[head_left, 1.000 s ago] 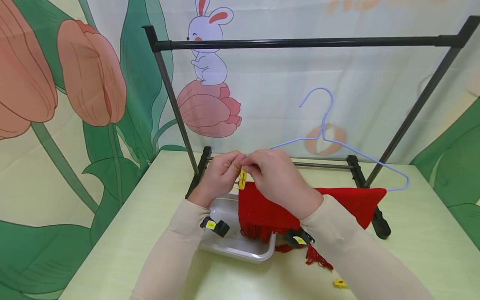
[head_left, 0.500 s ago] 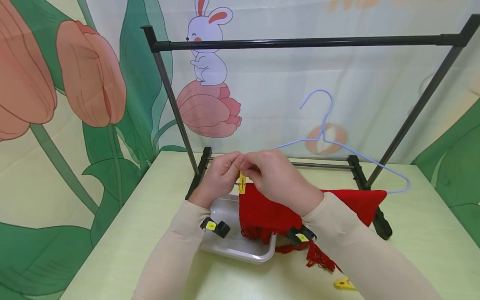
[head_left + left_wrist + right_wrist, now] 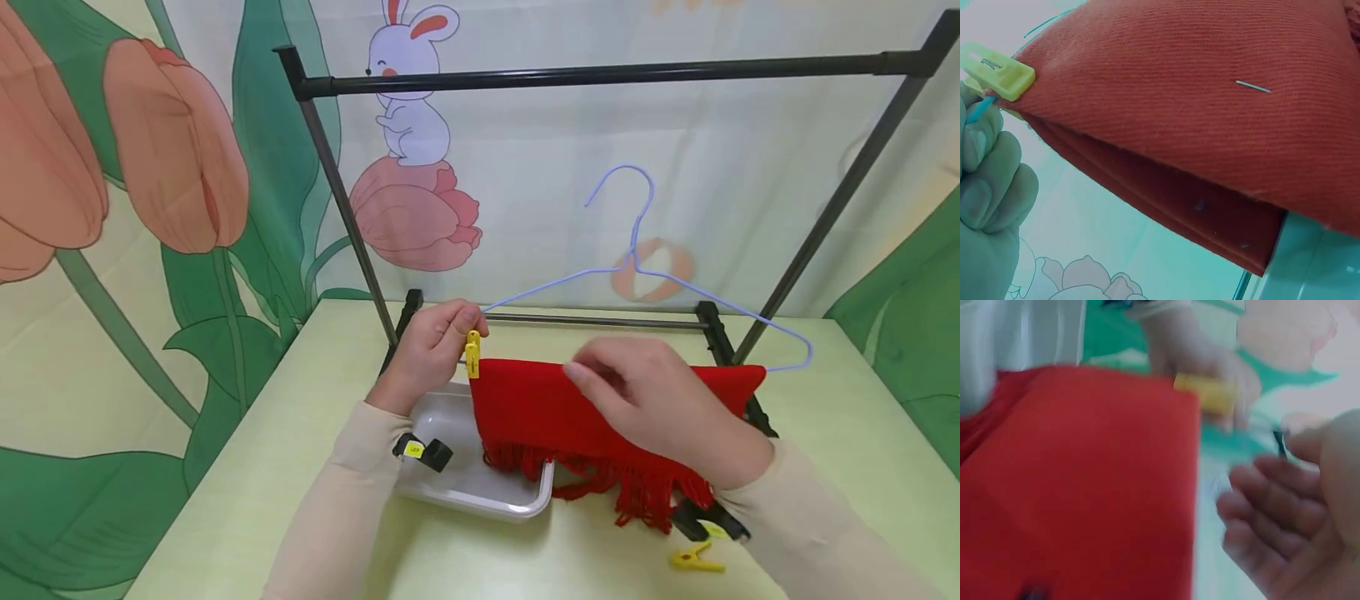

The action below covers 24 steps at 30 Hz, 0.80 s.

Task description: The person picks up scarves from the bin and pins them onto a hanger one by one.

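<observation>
My left hand (image 3: pixel 438 350) grips the left end of a blue wire hanger (image 3: pixel 566 281) in the head view. A red fringed scarf (image 3: pixel 525 400) is draped over the hanger's lower bar. Beside the left fingers, a yellow clothespin (image 3: pixel 472 354) bites the scarf's upper left corner; the left wrist view shows the clothespin (image 3: pixel 999 72) on cloth and the blue wire (image 3: pixel 980 110) between fingers. In front of the scarf's middle hovers my right hand (image 3: pixel 660 408), its fingers loosely bent. Seen from the right wrist, that hand (image 3: pixel 1291 512) holds nothing.
Beneath the scarf's left part sits a white tray (image 3: pixel 480 504), some fringe hanging into it. A second yellow clothespin (image 3: pixel 697 558) lies at the table's front right. Behind stands a black rack with a top bar (image 3: pixel 600 77), before a printed backdrop.
My right hand has let go of the clothespin at the left corner and moved right and down across the scarf. The left hand keeps hold of the hanger.
</observation>
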Available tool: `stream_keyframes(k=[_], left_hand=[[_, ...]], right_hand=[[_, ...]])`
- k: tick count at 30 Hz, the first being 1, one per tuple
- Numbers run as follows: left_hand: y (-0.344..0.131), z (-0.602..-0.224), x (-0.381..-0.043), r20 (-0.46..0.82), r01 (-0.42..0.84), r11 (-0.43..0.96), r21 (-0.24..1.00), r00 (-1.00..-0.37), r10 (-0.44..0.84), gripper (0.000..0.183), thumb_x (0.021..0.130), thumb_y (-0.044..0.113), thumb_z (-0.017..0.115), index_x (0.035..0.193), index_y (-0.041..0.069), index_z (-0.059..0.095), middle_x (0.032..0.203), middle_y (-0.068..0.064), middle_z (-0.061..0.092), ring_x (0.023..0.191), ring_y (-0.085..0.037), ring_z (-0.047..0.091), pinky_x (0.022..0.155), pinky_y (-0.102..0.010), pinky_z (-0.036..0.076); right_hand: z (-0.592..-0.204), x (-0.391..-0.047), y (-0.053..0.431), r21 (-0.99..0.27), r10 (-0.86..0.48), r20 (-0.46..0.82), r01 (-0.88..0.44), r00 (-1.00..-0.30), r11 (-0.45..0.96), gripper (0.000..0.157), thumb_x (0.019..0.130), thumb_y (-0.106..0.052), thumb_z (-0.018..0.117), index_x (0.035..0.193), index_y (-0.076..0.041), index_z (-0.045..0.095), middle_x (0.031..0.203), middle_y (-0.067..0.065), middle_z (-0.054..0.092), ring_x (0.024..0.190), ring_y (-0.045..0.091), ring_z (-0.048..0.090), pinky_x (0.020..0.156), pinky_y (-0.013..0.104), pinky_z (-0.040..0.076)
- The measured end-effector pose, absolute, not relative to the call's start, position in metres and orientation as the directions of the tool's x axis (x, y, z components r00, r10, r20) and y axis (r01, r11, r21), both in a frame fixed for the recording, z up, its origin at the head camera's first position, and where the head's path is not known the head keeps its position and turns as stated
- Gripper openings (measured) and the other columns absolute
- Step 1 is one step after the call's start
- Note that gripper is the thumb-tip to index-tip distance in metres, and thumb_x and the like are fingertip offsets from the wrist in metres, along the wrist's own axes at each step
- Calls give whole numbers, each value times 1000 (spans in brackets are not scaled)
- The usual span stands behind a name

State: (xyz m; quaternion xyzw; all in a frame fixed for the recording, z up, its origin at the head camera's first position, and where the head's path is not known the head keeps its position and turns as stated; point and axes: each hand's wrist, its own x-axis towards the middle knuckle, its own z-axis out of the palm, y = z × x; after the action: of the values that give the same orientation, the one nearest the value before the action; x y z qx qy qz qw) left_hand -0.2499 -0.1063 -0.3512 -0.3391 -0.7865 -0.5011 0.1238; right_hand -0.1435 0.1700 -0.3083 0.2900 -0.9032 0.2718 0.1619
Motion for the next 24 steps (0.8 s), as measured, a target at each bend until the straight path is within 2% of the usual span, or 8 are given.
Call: stream_keyframes(k=[5, 10, 14, 19, 24], left_hand=[[-105, -350, -249, 541, 658, 275, 701, -742, 396, 24, 113, 9, 52, 96, 1, 68, 70, -10, 54, 58, -19, 46, 56, -24, 41], [-107, -351, -248, 557, 659, 278, 699, -746, 366, 24, 112, 8, 53, 95, 0, 67, 70, -11, 55, 58, -17, 47, 55, -23, 42], [-109, -351, -249, 581, 677, 260, 689, -730, 361, 24, 112, 5, 53, 93, -2, 67, 67, -10, 53, 55, -14, 45, 53, -23, 41], [-106, -354, -249, 584, 685, 247, 685, -719, 377, 25, 112, 5, 52, 93, -2, 66, 66, -9, 53, 56, -12, 45, 53, -23, 42], [-103, -355, -249, 584, 686, 237, 688, -717, 381, 25, 112, 4, 52, 93, -2, 66, 67, -10, 54, 57, -13, 45, 53, -23, 41]], right_hand=[[-346, -119, 250, -433, -478, 140, -488, -867, 758, 3, 100, -19, 78, 103, -18, 76, 83, -18, 68, 71, -4, 53, 64, 22, 52], [-400, -101, 309, -473, -515, -112, -410, -850, 780, 13, 95, -23, 83, 105, -21, 74, 94, -19, 66, 80, -4, 52, 67, 21, 53], [-433, -90, 328, -514, -442, -281, -256, -852, 819, 29, 90, -31, 88, 113, -22, 73, 101, -14, 64, 85, 1, 54, 70, 20, 53], [-461, -76, 337, -543, -373, -335, -146, -865, 827, 42, 88, -32, 90, 123, -20, 71, 114, -7, 64, 98, 8, 60, 77, 21, 58], [-473, -72, 341, -564, -390, -276, -180, -879, 806, 39, 90, -34, 88, 124, -23, 73, 122, -6, 67, 106, 16, 64, 82, 27, 64]])
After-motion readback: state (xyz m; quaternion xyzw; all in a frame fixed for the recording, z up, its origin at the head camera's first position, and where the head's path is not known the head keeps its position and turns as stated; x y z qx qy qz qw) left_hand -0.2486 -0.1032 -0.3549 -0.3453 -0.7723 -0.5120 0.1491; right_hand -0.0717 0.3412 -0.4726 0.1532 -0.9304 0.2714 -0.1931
